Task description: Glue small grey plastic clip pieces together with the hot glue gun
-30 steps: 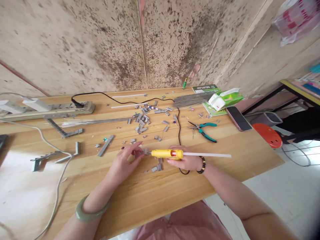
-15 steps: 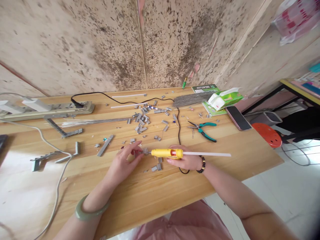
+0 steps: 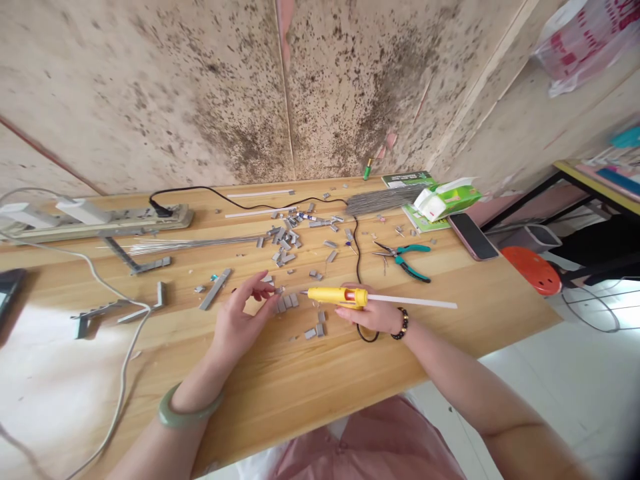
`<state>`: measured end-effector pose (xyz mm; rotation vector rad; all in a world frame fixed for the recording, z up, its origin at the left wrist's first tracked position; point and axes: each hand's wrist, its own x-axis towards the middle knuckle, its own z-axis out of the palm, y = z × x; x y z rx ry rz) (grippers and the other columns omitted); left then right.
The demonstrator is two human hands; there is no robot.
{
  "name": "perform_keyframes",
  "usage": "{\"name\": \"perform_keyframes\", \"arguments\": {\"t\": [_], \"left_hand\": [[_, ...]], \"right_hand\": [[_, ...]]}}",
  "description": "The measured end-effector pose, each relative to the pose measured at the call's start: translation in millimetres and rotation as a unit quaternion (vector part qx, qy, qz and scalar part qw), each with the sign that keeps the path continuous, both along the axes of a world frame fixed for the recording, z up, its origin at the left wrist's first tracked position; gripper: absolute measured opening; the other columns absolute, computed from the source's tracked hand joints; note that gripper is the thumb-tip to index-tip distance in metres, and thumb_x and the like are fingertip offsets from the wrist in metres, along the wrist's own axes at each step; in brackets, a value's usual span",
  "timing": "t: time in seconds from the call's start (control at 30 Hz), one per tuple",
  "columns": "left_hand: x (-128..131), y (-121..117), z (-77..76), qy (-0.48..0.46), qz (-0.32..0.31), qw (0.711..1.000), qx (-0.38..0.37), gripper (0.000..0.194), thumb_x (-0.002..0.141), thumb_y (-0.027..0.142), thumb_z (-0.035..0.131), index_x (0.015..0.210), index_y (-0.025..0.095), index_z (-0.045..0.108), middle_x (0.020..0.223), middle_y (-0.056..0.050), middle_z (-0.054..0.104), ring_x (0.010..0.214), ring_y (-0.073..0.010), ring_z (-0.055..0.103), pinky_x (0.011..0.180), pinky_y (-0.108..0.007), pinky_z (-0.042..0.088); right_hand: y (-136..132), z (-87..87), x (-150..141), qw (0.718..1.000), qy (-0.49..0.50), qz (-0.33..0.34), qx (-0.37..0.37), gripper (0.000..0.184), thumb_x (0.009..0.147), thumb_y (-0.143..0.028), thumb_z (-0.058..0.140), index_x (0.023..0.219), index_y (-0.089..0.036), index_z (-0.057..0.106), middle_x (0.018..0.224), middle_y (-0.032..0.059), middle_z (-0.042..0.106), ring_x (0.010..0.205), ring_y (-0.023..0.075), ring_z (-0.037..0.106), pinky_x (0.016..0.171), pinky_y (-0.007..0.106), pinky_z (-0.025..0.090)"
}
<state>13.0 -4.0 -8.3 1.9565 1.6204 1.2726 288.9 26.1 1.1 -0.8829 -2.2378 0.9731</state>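
Head camera view, as seen from beside the worker: a mould-speckled wall (image 3: 225,87) rises behind a pale wooden worktop (image 3: 280,387). A long power strip (image 3: 127,222) lies at its far left. Towards the far right, a sheaf of thin grey wires (image 3: 383,199) reaches a green-and-white tissue pack (image 3: 456,198), with a dark-screened phone (image 3: 473,237) just beside the pack.

Near the middle, the right hand (image 3: 375,315) has its grip closed around a yellow glue gun (image 3: 333,296), a white glue stick (image 3: 413,301) poking from its back end. The gun has tipped slightly, and its nozzle now stands clear of the left hand (image 3: 240,317), where half a second ago it met the fingertips. The left hand has drawn back and up a little, its grip pinched on a small grey piece (image 3: 280,290).

Teal-handled pliers (image 3: 404,257) rest open beyond the right hand. Just below the left fingertips, a short row of grey blocks (image 3: 287,303), partly hidden earlier, has come into sight on the wood.
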Motion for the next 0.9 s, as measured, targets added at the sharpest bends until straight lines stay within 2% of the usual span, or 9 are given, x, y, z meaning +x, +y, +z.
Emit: {"name": "perform_keyframes", "arguments": {"t": [0.13,0.23,0.37,0.47,0.57,0.73,0.9], "left_hand": [[0,1,0.6,-0.001,0.004,1.000,0.007,0.042,0.084,0.032,0.061,0.123,0.020,0.052,0.088,-0.002,0.068,0.071,-0.0128,0.058,0.073,-0.029,0.051],[2,0,0.5,0.032,-0.018,0.999,0.009,0.039,0.084,0.032,0.060,0.121,0.020,0.054,0.087,-0.002,0.068,0.071,-0.0131,0.059,0.070,-0.028,0.052],[6,-2,-3.3,0.085,-0.093,0.991,0.043,0.031,0.087,0.026,0.057,0.117,0.020,0.056,0.085,-0.003,0.068,0.077,-0.0151,0.062,0.074,-0.030,0.052],[9,-5,-5.7,0.118,-0.141,0.982,0.045,0.029,0.088,0.022,0.055,0.117,0.020,0.056,0.087,-0.004,0.067,0.078,-0.0154,0.064,0.075,-0.029,0.051],[11,-8,-6.4,0.140,-0.163,0.976,0.039,0.029,0.089,0.021,0.053,0.118,0.020,0.055,0.089,-0.005,0.067,0.078,-0.0154,0.064,0.074,-0.029,0.051],[10,-8,-6.4,0.155,-0.162,0.974,0.037,0.031,0.089,0.021,0.053,0.120,0.021,0.053,0.089,-0.004,0.067,0.076,-0.0156,0.065,0.073,-0.029,0.052],[8,-7,-5.6,0.153,-0.153,0.975,0.041,0.031,0.089,0.020,0.052,0.119,0.021,0.052,0.088,-0.004,0.067,0.075,-0.0149,0.064,0.074,-0.029,0.052]], "right_hand": [[-1,-0.7,2,0.997,-0.006,-0.053,0.057,0.014,0.089,-0.035,0.054,0.091,-0.021,0.056,0.093,0.0043,0.061,0.086,0.0180,0.060,0.081,0.031,0.050],[1,-0.5,10,0.987,-0.075,-0.062,0.130,0.015,0.089,-0.030,0.053,0.101,-0.020,0.054,0.102,0.0089,0.060,0.098,0.0214,0.058,0.086,0.036,0.050],[6,-0.7,34,0.956,-0.211,-0.096,0.178,0.024,0.084,-0.023,0.055,0.107,-0.016,0.051,0.109,0.0133,0.056,0.088,0.0231,0.059,0.074,0.037,0.052],[9,1.0,52,0.935,-0.275,-0.117,0.192,0.031,0.081,-0.026,0.058,0.109,-0.014,0.052,0.111,0.0136,0.056,0.083,0.0233,0.060,0.071,0.036,0.052],[9,3.3,62,0.928,-0.306,-0.095,0.190,0.038,0.079,-0.027,0.061,0.114,-0.014,0.053,0.116,0.0135,0.054,0.084,0.0231,0.061,0.073,0.036,0.051],[9,3.7,62,0.925,-0.325,-0.042,0.191,0.046,0.076,-0.023,0.056,0.121,-0.012,0.053,0.124,0.0147,0.050,0.088,0.0235,0.061,0.081,0.038,0.050],[10,7.5,61,0.919,-0.344,-0.010,0.193,0.054,0.074,-0.019,0.052,0.127,-0.008,0.050,0.130,0.0161,0.048,0.105,0.0263,0.056,0.095,0.040,0.044]]}}
